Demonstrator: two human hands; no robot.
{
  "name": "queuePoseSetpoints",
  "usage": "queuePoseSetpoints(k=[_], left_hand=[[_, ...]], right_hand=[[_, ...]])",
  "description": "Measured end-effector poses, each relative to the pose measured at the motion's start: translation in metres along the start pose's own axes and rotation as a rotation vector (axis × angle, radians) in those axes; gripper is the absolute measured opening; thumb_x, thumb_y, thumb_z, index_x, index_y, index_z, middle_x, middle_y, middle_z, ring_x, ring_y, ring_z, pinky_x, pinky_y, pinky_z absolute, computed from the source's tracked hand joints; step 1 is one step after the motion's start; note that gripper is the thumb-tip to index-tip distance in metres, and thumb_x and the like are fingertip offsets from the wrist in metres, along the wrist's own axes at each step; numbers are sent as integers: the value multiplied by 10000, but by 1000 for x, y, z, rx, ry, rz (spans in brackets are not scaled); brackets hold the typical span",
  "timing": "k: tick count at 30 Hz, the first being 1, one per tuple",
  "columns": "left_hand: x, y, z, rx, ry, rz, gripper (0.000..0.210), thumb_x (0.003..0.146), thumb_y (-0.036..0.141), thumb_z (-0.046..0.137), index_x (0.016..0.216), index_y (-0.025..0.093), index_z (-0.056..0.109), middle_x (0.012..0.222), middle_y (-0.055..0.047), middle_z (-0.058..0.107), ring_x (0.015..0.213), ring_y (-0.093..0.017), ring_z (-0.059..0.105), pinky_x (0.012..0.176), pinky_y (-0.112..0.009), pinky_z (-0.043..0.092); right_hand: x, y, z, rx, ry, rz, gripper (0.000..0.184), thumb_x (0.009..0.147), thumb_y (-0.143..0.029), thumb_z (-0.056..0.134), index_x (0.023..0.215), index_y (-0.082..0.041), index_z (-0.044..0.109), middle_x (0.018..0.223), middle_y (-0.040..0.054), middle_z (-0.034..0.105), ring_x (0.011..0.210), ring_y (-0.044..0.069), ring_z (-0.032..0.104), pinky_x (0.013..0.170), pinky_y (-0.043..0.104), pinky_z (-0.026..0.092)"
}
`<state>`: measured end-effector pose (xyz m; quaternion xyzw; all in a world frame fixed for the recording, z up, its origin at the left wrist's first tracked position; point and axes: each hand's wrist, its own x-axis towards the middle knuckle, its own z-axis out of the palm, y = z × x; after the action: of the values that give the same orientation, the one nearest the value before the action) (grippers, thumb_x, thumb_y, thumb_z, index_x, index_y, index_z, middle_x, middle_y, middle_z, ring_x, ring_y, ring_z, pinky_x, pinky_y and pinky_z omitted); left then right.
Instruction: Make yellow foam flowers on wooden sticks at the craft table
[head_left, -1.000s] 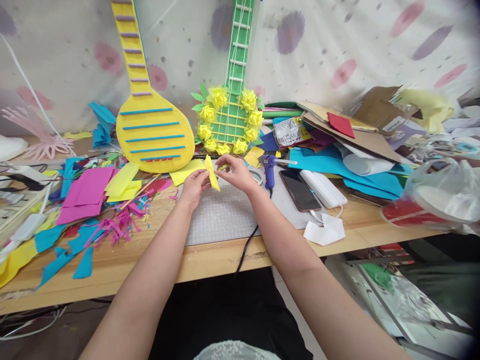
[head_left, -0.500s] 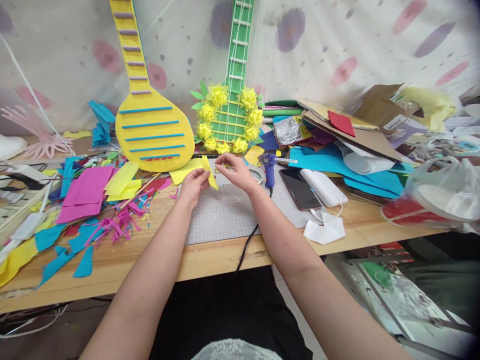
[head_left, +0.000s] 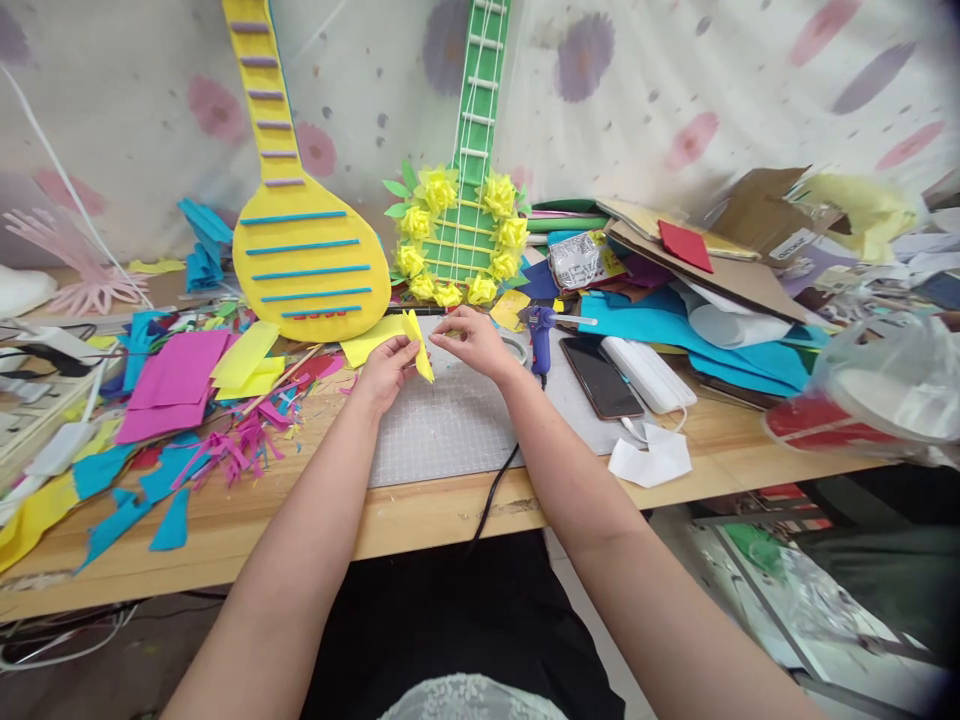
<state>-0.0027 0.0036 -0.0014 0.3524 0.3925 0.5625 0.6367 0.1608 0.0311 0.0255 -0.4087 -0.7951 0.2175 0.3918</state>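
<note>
One yellow paper piece (head_left: 418, 345): above the cutting mat (head_left: 435, 440), in the left hand; folded and flared, visibly fixed to nothing else.
Left hand (head_left: 390, 368): fingers grasping the piece at its near side.
Right hand (head_left: 471, 342): fingers bent and drawn together just beside the piece; whether they pinch anything cannot be told.
Piece status: judged partly shaped; folds present, layered petals absent. Remaining steps cannot be determined.
Green model (head_left: 454, 238): upright at the back; strings and crossbars fitted, yellow flowers (head_left: 437, 188) mounted around the body, green leaves (head_left: 394, 187) at the sides. Judged largely complete.
Yellow model (head_left: 315, 258): upright, left of the green one; blue bars (head_left: 304, 247) fitted across the body, purple bars on the neck, no flowers on the visible face. Judged less decorated.
Yellow sheet (head_left: 367, 345): lying behind the left hand; apparently unshaped.
Glue gun (head_left: 539, 345): beyond the right hand, a pale stick projecting to the right; in neither hand.
Magenta paper (head_left: 169, 390): stacked on the left of the desk (head_left: 442, 510), among coloured offcuts.
</note>
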Motion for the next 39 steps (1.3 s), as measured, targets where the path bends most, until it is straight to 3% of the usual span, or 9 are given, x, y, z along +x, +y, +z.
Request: queuePoseSetpoints(k=[10,30,39], left_hand=[[-2,1,3,-33,-45,-38,171,657,198,692,749,149,556,669,20,610,587,-74,577,663,-257,526],[-4,3,1,-42,-97,-98,205,653,232,707,767,164,551,666,21,609,616,-91,597,751,-332,529],[0,-1,4,77,85,62,296,546,259,760,763,154,586,726,5,632,676,-102,609,690,-260,498]], right_hand=[[0,-3,2,-4,-36,44,175,750,-360,591,755,-197,656,871,35,554,864,156,507,734,298,377],[1,-5,4,88,-52,51,163,718,-349,613,710,-188,640,815,19,559,803,132,532,710,271,411],[1,-6,8,14,-6,106,141,712,-333,622,699,-195,647,826,18,571,817,141,533,716,278,402]])
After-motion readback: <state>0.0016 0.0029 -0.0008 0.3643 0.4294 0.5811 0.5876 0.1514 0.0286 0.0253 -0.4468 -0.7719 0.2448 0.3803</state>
